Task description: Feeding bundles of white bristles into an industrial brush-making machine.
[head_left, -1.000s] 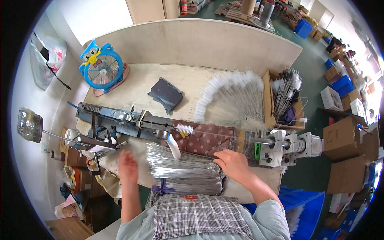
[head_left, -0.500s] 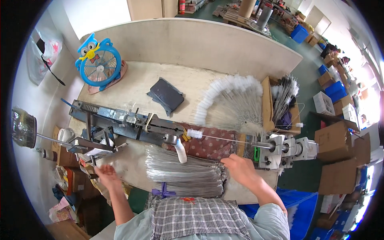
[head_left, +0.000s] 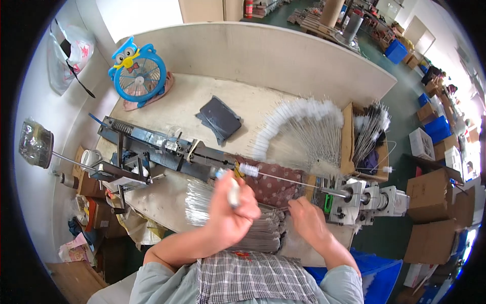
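My left hand [head_left: 230, 215] is closed around the white handle [head_left: 233, 195] of a lever on the long metal machine [head_left: 147, 144]; motion blurs its edges slightly. Just beyond it, a small white brush head [head_left: 248, 169] is at the machine's end. The brush's thin wire stem [head_left: 288, 180] runs right to a round metal spindle [head_left: 341, 193]. My right hand [head_left: 309, 220] has its fingers pinched by the near edge of a brown dotted cloth [head_left: 276, 192], below the stem; whatever they may hold is hidden. Bundled wires [head_left: 271, 228] lie between my arms, partly covered by my left hand.
Finished white brushes [head_left: 298, 121] lie fanned out at the back right, beside a cardboard box [head_left: 347, 142] of more brushes. A dark phone-like slab [head_left: 220, 117] and a blue cartoon fan [head_left: 139, 78] are farther back. A metal frame [head_left: 121, 175] with a weighted rod stands left.
My left hand has moved right from beside the metal frame and taken hold of the white lever handle. The right hand stays near the cloth. The whole view has shifted slightly.
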Motion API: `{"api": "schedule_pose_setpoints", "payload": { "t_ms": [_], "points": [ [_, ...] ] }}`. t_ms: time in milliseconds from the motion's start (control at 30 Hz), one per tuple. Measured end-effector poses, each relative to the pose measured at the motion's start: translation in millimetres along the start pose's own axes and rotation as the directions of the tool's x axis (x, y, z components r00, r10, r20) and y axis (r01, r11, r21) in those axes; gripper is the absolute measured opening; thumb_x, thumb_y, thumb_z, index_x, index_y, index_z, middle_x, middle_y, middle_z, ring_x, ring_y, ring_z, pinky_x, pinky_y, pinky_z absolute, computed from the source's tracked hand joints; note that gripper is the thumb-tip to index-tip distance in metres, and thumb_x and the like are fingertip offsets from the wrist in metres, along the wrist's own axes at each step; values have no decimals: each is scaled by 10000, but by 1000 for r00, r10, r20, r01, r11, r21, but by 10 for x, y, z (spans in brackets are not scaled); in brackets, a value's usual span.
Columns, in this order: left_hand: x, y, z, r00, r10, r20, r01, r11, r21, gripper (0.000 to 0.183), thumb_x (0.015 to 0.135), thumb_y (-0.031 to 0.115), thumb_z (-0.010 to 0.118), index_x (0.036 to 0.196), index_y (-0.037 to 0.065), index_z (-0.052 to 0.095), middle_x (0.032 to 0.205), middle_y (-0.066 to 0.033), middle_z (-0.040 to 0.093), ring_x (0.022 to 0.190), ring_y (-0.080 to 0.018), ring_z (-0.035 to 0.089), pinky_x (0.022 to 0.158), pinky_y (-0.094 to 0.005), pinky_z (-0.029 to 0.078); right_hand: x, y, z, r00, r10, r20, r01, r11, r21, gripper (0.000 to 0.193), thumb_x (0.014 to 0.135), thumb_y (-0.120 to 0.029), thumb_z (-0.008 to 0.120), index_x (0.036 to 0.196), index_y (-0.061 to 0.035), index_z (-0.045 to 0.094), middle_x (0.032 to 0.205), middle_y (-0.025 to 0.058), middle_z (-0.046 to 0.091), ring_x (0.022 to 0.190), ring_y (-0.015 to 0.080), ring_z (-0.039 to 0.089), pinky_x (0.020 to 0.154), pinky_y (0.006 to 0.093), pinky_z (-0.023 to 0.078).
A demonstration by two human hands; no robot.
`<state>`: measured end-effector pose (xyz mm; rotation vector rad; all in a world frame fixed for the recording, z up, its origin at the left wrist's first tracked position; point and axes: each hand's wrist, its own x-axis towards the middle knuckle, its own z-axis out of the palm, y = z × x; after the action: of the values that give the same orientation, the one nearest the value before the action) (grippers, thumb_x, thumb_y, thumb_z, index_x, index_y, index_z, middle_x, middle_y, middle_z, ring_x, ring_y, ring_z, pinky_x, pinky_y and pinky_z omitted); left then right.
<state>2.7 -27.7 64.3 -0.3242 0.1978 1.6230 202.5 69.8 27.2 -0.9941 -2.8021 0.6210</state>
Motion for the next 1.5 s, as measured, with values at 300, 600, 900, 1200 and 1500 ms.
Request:
{"api": "schedule_pose_setpoints", "payload": {
  "t_ms": [300, 600, 900, 1200, 1500],
  "points": [
    [-368, 649, -233, 984, 124, -126, -73, 933, 354, 548, 968, 480, 319, 900, 19, 607, 678, -83, 616, 471, -185, 553, 483, -321, 456, -23, 115, -835, 923, -96, -372, 19, 978, -207, 194, 748, 41, 571, 929, -6, 621, 856, 121, 602, 730, 286, 607, 623, 361, 496],
    [566, -309, -84, 753, -18, 658, -495, -674, 548, 189, 880, 227, 569, 923, 43, 578, 890, -106, 625, 674, -244, 631, 574, -341, 507, 294, 239, -831, 878, 111, -466, -27, 983, 183, 152, 831, -10, 596, 972, 20, 643, 805, 102, 645, 546, 142, 580, 515, 272, 461],
    [1378, -287, -165, 755, -177, 631, -308, -946, 103, 96, 824, 193, 594, 801, 103, 571, 755, -50, 550, 687, -244, 605, 564, -368, 485, 436, 452, -618, 921, 54, -385, -2, 991, 134, 142, 789, -151, 668, 913, -83, 682, 777, 128, 645, 703, 302, 598, 636, 362, 488],
    [429, -111, -496, 603, -126, 788, -546, -785, 292, 158, 831, 190, 619, 930, 67, 630, 777, -50, 617, 680, -195, 592, 608, -318, 477, 844, 2, -617, 865, -399, -303, 441, 893, 84, 119, 691, -235, 706, 737, -125, 713, 663, 7, 620, 724, 222, 565, 652, 337, 475],
    [-23, 829, -976, 882, 104, -459, 34, 958, 283, 392, 939, 418, 439, 931, 77, 632, 688, -16, 574, 597, -143, 502, 563, -295, 423, 1491, -659, 49, 890, -396, -225, 419, 906, 65, 129, 712, -248, 668, 698, -120, 681, 703, 3, 623, 801, 224, 549, 699, 354, 471]
  ]
}}
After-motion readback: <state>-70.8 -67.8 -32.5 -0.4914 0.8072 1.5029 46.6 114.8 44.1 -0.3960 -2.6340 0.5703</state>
